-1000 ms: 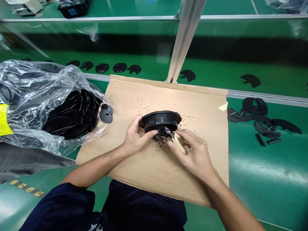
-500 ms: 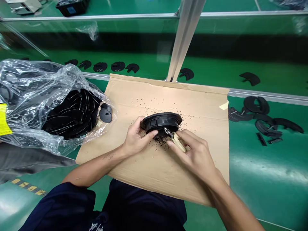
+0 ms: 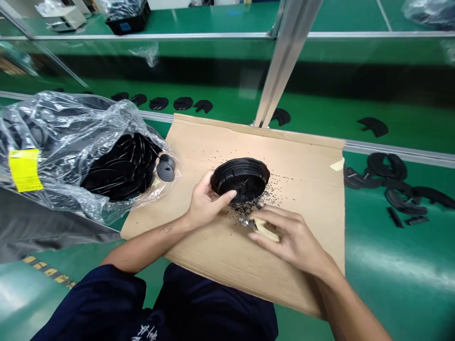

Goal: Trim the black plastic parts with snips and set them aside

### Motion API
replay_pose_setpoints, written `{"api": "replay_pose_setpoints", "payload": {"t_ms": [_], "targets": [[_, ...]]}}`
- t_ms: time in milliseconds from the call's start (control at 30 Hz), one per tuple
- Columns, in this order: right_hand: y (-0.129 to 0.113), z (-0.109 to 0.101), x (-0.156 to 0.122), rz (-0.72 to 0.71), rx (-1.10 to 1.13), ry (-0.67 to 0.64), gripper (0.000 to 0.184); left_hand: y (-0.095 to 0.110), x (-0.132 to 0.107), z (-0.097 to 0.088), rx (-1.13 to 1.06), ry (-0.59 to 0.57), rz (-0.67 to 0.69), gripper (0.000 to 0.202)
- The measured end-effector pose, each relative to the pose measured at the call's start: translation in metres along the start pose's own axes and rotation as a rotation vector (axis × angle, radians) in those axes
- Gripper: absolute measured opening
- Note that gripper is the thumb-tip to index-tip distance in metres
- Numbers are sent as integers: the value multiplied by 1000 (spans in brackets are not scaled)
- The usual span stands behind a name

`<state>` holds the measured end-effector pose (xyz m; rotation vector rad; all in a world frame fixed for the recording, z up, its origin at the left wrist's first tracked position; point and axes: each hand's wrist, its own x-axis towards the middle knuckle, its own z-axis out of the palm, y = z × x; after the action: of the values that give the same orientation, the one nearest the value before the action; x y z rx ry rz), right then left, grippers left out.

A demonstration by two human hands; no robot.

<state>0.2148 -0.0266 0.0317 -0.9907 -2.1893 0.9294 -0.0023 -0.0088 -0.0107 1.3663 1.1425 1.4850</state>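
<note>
My left hand (image 3: pixel 208 201) grips the left edge of a round black plastic part (image 3: pixel 245 175), thumb on its near side. The part is tilted so its recessed face shows toward me. In my right hand (image 3: pixel 287 232) is a pair of cutting pliers (image 3: pixel 265 229) with pale yellow handles. Their metal jaws point left, just below the part and apart from it. Many tiny black scraps (image 3: pixel 245 208) lie on the cardboard (image 3: pixel 213 251) beneath and around the part.
At left, a clear plastic bag (image 3: pixel 71 123) with a yellow label (image 3: pixel 25 169) holds many black discs (image 3: pixel 121 170). Small round discs (image 3: pixel 165 168) lie beside its mouth. Curved black pieces (image 3: pixel 405 196) rest on the green surface at right. A metal post (image 3: pixel 284 66) rises behind the cardboard.
The pliers have drawn away from the black part, downward toward me. My left hand has tipped the part so more of its recessed face shows. The whole view has shifted slightly.
</note>
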Motion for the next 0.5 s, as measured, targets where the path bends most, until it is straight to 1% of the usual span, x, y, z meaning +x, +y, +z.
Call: {"api": "replay_pose_setpoints", "payload": {"t_ms": [100, 200, 267, 367, 433, 500], "targets": [[2, 0, 1, -66, -101, -80, 19, 1, 8, -3, -31, 76, -23, 40], [7, 3, 4, -118, -212, -80, 19, 4, 20, -19, -101, 148, -57, 49], [11, 6, 5, -169, -273, -55, 20, 11, 28, -39, -167, 198, -90, 55], [21, 11, 8, -239, -344, -7, 22, 27, 34, -79, -248, 309, -118, 53], [29, 13, 10, -286, -368, 29, 23, 38, 32, -107, -257, 391, -96, 50], [35, 15, 13, -318, -368, 49, 21, 46, 26, -131, -240, 474, -40, 49]]}}
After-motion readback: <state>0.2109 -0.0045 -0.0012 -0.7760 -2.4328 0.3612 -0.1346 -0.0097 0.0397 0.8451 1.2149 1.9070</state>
